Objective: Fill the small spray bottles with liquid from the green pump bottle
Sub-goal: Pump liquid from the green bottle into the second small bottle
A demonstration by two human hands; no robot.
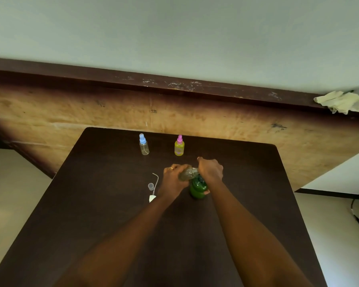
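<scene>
The green pump bottle [197, 189] is standing mid-tabletop [112, 204]. The right hand [210, 169] is curling its grip over the pump top. The left hand [173, 179] is wrapping its grip round a small clear bottle [188, 173], tilting it against the pump. Farther back, a blue-capped spray bottle [143, 145] and a pink-capped spray bottle [179, 146] are standing upright.

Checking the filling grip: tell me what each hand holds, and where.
Left hand grips the small clear bottle round its body, tilted at the pump. Right hand is curled over the top of the green pump bottle.
</scene>
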